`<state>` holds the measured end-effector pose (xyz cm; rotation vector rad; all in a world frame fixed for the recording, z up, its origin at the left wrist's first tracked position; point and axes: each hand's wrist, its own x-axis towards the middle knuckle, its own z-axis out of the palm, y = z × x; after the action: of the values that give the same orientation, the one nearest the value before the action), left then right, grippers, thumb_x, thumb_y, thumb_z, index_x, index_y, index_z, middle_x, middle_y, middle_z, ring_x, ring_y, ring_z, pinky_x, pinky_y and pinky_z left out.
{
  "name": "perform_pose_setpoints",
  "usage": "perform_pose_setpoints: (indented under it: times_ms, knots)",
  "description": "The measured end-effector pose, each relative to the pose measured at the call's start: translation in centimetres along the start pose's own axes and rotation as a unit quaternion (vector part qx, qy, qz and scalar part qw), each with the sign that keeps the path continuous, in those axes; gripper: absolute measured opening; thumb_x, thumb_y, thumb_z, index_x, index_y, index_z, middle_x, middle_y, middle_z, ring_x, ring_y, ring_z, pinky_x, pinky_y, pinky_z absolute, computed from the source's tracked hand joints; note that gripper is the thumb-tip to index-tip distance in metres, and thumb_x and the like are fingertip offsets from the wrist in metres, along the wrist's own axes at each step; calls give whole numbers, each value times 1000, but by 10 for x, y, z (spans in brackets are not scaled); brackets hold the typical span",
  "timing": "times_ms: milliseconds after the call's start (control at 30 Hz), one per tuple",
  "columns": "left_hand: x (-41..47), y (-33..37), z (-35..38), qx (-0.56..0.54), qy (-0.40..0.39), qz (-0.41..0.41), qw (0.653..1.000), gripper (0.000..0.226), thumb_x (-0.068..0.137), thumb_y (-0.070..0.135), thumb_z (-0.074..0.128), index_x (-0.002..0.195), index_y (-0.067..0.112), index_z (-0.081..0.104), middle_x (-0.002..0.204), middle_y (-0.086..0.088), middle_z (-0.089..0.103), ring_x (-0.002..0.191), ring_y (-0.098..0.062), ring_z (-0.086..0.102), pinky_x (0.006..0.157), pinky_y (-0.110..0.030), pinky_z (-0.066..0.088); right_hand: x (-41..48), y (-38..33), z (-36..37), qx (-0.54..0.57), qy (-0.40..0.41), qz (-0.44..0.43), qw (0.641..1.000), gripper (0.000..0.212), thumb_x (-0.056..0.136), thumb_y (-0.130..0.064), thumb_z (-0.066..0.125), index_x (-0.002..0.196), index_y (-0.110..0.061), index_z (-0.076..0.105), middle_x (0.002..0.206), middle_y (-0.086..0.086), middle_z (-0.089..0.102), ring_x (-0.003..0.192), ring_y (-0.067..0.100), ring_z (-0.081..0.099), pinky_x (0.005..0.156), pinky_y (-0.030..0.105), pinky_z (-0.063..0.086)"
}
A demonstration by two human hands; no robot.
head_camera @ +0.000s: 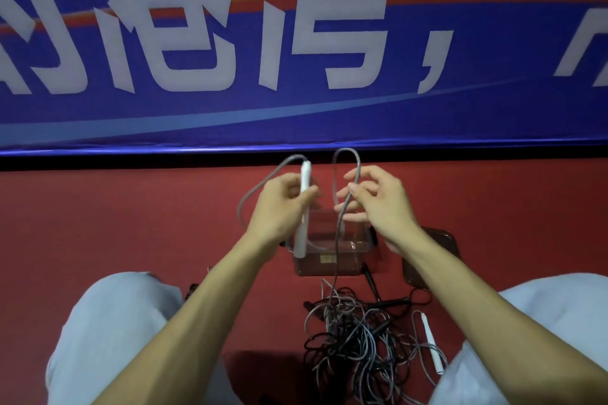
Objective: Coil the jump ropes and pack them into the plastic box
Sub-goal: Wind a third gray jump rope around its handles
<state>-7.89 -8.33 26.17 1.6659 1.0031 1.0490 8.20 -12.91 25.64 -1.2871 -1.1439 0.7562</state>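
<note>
My left hand (283,204) grips a white jump-rope handle (304,181), held upright above the clear plastic box (332,265). Its grey rope (339,240) loops out to the left of the handle, then arches up and over between my right hand's (378,200) thumb and fingers. From there the rope hangs down past the box front into a tangled pile of grey and black ropes (358,335) on the red floor. Another white handle (431,344) lies at the pile's right edge. Black handles (391,302) poke out of the pile's top.
A dark brown lid (437,240) lies flat to the right of the box, partly under my right forearm. A blue banner (296,59) with large white characters hangs just behind the box. My knees in light trousers (108,322) frame the pile on both sides.
</note>
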Motion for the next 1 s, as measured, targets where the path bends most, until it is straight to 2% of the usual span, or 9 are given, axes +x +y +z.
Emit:
perform_pose_setpoints:
  times_ms: [100, 200, 333, 467, 567, 667, 767, 900, 1000]
  knots:
    - [-4, -6, 5, 122, -107, 11, 987, 14, 93, 16, 64, 81, 11, 65, 64, 9, 62, 57, -7, 55, 59, -25, 44, -2, -11, -2, 49, 18, -21, 998, 17, 97, 2, 48, 93, -12, 57, 79, 12, 68, 62, 23, 71, 52, 30, 57]
    - [-8, -7, 10, 154, -142, 18, 978, 21, 94, 16, 63, 86, -3, 60, 62, 5, 48, 57, -8, 40, 56, -25, 35, -1, -24, -8, 131, 38, -27, 990, 15, 98, 2, 46, 94, -9, 55, 77, 11, 68, 61, 24, 70, 53, 34, 58]
    - [-13, 0, 17, 51, -187, -17, 981, 10, 96, 12, 60, 90, 5, 63, 61, 13, 56, 56, -3, 48, 54, -20, 39, 3, -35, -23, 255, 39, -7, 966, 13, 99, 1, 44, 94, -8, 53, 79, 11, 69, 66, 26, 71, 60, 39, 60]
    - [-19, 8, 26, -28, -208, -39, 977, 6, 97, 9, 58, 96, 8, 64, 92, -4, 73, 65, 0, 63, 52, -13, 44, 4, -29, -27, 321, 56, 36, 945, 12, 99, 1, 44, 94, -5, 53, 81, 13, 68, 71, 26, 73, 58, 33, 58]
    - [-17, 6, 26, -16, -160, -33, 987, 11, 97, 14, 59, 93, 4, 64, 91, -9, 76, 60, -6, 62, 51, -23, 44, 8, -26, -26, 348, 65, 64, 933, 9, 100, 0, 45, 94, -4, 50, 85, 16, 65, 72, 26, 73, 60, 32, 59]
    - [-17, 11, 25, -121, -113, -73, 984, 9, 97, 9, 57, 92, 4, 62, 88, -12, 75, 72, -20, 70, 58, -29, 54, 9, -24, -23, 342, 65, 70, 935, 9, 100, -1, 46, 93, -4, 49, 89, 18, 65, 73, 26, 73, 63, 31, 59]
    - [-16, 21, 20, -255, -83, -90, 959, 11, 97, 5, 53, 92, 3, 62, 87, -16, 73, 86, -32, 73, 70, -37, 61, 7, -23, -20, 300, 49, 73, 950, 7, 99, -2, 48, 92, -5, 50, 90, 17, 66, 74, 27, 73, 64, 30, 59]
    - [-13, 32, 9, -361, -32, -105, 926, 11, 97, 8, 52, 99, 2, 62, 95, -16, 74, 93, -31, 72, 74, -39, 61, 1, -20, -14, 151, 4, 89, 984, 7, 98, -9, 53, 99, -5, 58, 93, 13, 69, 74, 23, 70, 65, 32, 60]
    - [-12, 37, 3, -427, -17, -105, 898, 14, 98, 10, 52, 104, 1, 61, 94, -13, 75, 91, -28, 73, 69, -37, 61, -4, -15, -6, 39, -42, 81, 995, 10, 97, -7, 55, 91, -10, 63, 86, 7, 69, 71, 13, 67, 64, 27, 57]
